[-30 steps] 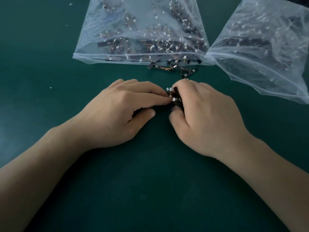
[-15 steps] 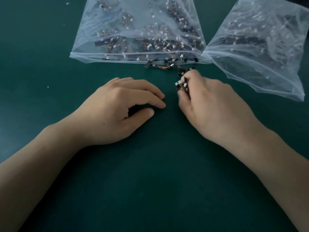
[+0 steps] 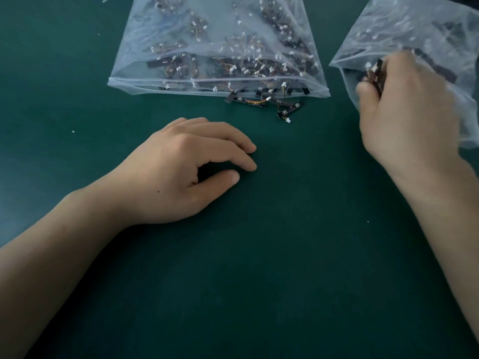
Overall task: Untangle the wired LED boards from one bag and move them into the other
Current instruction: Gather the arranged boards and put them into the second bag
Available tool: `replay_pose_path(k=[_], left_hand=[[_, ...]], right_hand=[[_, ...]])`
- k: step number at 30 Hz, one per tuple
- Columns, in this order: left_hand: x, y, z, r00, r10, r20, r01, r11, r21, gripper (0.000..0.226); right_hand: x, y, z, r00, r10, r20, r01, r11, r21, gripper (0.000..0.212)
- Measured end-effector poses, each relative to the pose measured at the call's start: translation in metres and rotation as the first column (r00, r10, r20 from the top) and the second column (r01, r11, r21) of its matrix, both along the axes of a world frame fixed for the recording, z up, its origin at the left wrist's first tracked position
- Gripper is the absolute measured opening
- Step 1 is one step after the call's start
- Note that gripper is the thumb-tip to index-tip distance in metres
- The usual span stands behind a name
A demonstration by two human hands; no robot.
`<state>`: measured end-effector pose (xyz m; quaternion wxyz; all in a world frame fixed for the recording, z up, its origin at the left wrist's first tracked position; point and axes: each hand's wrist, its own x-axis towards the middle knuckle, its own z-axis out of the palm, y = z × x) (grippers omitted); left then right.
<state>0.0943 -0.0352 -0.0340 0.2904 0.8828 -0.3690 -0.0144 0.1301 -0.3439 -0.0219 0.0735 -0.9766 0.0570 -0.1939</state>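
Green mat [image 3: 285,268]: dark, matte, a few pale specks; head view throughout.
Left hand [image 3: 181,169]: palm down on the mat, forearm lying flat; fingers loosely curled and close together, thumb tucked beneath, holding nothing.
Right hand [image 3: 404,107]: lifted at the mouth of the right bag [image 3: 420,24], motion-blurred; thumb and curled fingers pinch a small bunch of LED boards [image 3: 375,73].
Bunch of LED boards: thin black strips, one white plug showing, at the bag's opening.
Right bag: clear crinkled plastic, dark strips inside.
Centre bag [image 3: 181,29]: clear, zip-edged mouth facing the person; crammed with black strips, white plugs, orange-yellow wire.
Spilled boards [image 3: 264,102]: a tangle on the mat just outside the centre bag's mouth.
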Motion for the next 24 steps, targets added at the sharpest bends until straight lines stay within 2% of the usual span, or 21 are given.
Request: replay_pose_path(k=[3, 5, 8, 10, 12, 14, 20, 24], left_hand=[[0.0, 0.0, 0.0, 1.0, 0.006, 0.003, -0.006, 1.0, 0.002, 0.021], [0.0, -0.001, 0.0, 1.0, 0.009, 0.002, -0.009, 1.0, 0.001, 0.021], [0.0, -0.001, -0.001, 1.0, 0.009, 0.006, -0.009, 1.0, -0.002, 0.021], [0.0, -0.001, -0.001, 1.0, 0.011, 0.009, -0.011, 1.0, -0.005, 0.021], [0.0, -0.001, -0.001, 1.0, 0.013, 0.012, -0.013, 1.0, -0.01, 0.02], [0.001, -0.001, -0.002, 1.0, 0.014, 0.013, -0.014, 1.0, -0.014, 0.02], [0.001, -0.001, -0.003, 1.0, 0.017, 0.018, -0.017, 1.0, -0.012, 0.02], [0.0, -0.004, -0.002, 0.998, 0.052, 0.022, -0.051, 0.998, -0.025, 0.02]], right_hand=[[0.002, 0.002, -0.002, 1.0, -0.017, 0.012, 0.017, 1.0, -0.009, 0.041], [0.001, 0.002, -0.001, 1.0, -0.014, 0.017, 0.015, 0.999, -0.041, 0.044], [0.002, -0.003, 0.002, 0.999, 0.006, 0.039, -0.002, 0.996, -0.085, 0.029], [0.003, -0.003, 0.002, 1.0, 0.014, 0.026, -0.013, 0.999, -0.045, 0.012], [0.002, 0.0, 0.0, 0.999, 0.028, -0.016, -0.028, 0.999, -0.038, 0.005], [0.0, 0.002, -0.003, 0.998, 0.049, -0.05, -0.052, 0.997, -0.058, 0.007], [-0.005, 0.004, -0.005, 0.995, 0.065, -0.071, -0.069, 0.996, -0.048, 0.034], [-0.007, 0.009, -0.001, 0.988, 0.149, 0.032, -0.15, 0.988, 0.03, 0.018]])
